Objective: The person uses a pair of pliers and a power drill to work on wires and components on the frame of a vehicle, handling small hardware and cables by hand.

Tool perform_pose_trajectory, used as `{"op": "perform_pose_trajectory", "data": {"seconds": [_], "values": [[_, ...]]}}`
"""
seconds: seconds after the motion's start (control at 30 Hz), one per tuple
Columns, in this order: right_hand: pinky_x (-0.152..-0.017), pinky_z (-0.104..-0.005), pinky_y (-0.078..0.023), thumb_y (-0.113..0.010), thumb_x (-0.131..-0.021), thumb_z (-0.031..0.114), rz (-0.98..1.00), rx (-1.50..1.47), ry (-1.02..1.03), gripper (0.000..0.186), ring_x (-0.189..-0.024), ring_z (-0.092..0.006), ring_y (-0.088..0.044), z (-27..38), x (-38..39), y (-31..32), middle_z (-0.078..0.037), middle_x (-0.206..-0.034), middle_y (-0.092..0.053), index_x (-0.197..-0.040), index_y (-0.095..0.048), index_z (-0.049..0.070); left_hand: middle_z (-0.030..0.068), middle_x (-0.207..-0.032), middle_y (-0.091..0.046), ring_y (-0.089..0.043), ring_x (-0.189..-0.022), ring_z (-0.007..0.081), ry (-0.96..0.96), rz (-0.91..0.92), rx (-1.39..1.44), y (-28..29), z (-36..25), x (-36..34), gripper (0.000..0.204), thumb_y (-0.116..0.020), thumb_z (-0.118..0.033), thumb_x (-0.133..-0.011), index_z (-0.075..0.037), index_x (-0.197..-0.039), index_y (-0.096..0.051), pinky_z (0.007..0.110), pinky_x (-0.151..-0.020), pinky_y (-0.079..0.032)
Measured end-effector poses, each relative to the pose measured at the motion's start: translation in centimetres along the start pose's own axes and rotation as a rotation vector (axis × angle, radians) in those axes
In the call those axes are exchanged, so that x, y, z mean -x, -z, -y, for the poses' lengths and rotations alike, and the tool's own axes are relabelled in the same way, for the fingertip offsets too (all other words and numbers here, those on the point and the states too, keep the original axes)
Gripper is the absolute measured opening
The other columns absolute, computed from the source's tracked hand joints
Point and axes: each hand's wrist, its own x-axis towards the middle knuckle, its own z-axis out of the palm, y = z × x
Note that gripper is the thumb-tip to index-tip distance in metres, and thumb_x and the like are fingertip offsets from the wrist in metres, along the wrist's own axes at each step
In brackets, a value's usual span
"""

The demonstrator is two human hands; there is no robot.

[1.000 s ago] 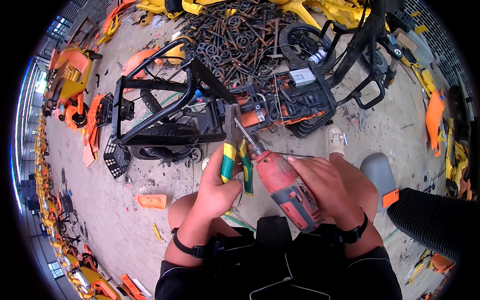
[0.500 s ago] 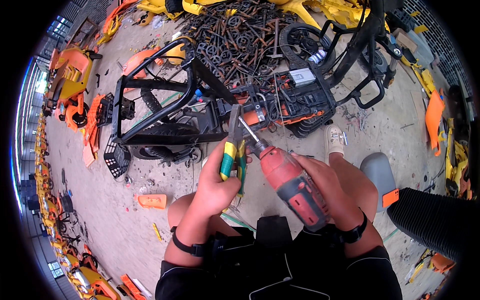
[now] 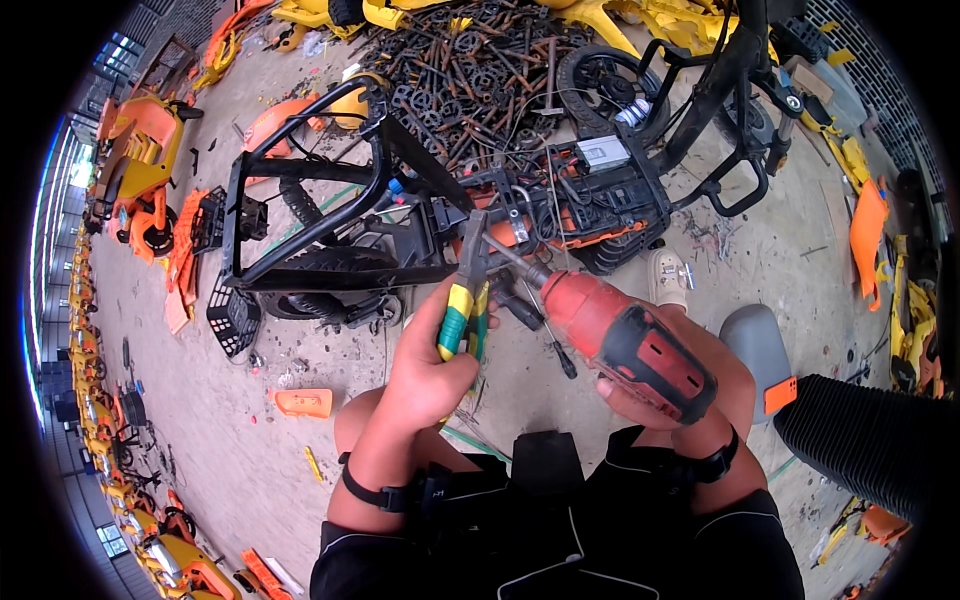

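Observation:
In my left hand (image 3: pixel 428 378) is a pair of pliers (image 3: pixel 457 312) with yellow and green handles, its jaws pointing up and away from me. My right hand (image 3: pixel 637 403) grips a red and black power driver (image 3: pixel 625 340), partly hiding its handle. The driver's long bit (image 3: pixel 512 257) points left toward the plier jaws; whether its tip touches them I cannot tell. Beyond both tools lies a stripped black scooter frame (image 3: pixel 345 277) with an orange and black middle section (image 3: pixel 600 215) full of cables.
A screwdriver (image 3: pixel 566 362) lies on the floor below the frame. Behind the frame rises a heap of rusty metal parts (image 3: pixel 470 85). To my right are a grey seat (image 3: pixel 752 345), an orange phone (image 3: pixel 781 395) and a black ribbed hose (image 3: pixel 860 440). Orange scooters (image 3: pixel 150 150) stand at left.
My right hand has turned the driver to lie more sideways, its rear swinging right and toward me. The screwdriver on the floor has come into view. My left hand and the pliers stay nearly in place.

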Motion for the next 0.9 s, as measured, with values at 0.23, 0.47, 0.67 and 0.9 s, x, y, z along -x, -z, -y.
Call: {"op": "perform_pose_trajectory", "data": {"seconds": [0.23, 0.47, 0.67, 0.9], "values": [[-0.096, -0.0374, -0.05, -0.075, -0.076, 0.006, -0.01, -0.284, 0.01, 0.075, -0.114, -0.0211, -0.059, -2.4, 0.6, -0.7, -0.012, -0.125, -0.058, -0.142, -0.04, -0.001, 0.0119, -0.124, -0.061, -0.061, -0.114, 0.019, 0.018, -0.03, -0.043, 0.0, -0.2, -0.2, 0.083, -0.042, 0.018, -0.069, -0.001, -0.15, -0.037, 0.03, -0.095, -0.048], [-0.083, -0.0333, -0.054, -0.067, -0.082, -0.005, 0.006, -0.6, 0.065, 0.068, -0.096, -0.017, -0.064, -3.1, 0.6, -1.0, -0.011, -0.111, -0.062, -0.142, -0.036, -0.003, 0.0108, -0.12, -0.061, -0.062, -0.109, 0.0183, 0.064, -0.067, -0.064, 0.2, -0.5, -0.2, 0.082, -0.042, 0.018, -0.07, -0.002, -0.149, -0.039, 0.03, -0.093, -0.049], [-0.083, -0.0335, -0.054, -0.067, -0.081, -0.006, 0.024, -0.511, 0.069, 0.069, -0.095, -0.0174, -0.064, -2.0, 0.5, -0.3, -0.01, -0.108, -0.062, -0.142, -0.036, -0.004, 0.0107, -0.118, -0.062, -0.062, -0.107, 0.0186, 0.076, -0.088, -0.146, -0.3, -0.9, -0.3, 0.08, -0.042, 0.018, -0.07, -0.002, -0.147, -0.041, 0.031, -0.092, -0.05], [-0.082, -0.0331, -0.054, -0.068, -0.081, -0.003, 0.003, -0.57, 0.05, 0.069, -0.094, -0.0174, -0.064, -2.5, 0.6, -0.7, -0.011, -0.109, -0.062, -0.142, -0.036, -0.003, 0.0106, -0.12, -0.061, -0.06, -0.11, 0.0183, 0.021, -0.074, -0.172, -0.5, -0.4, -0.3, 0.078, -0.044, 0.015, -0.07, 0.0, -0.147, -0.042, 0.031, -0.095, -0.048]]}}
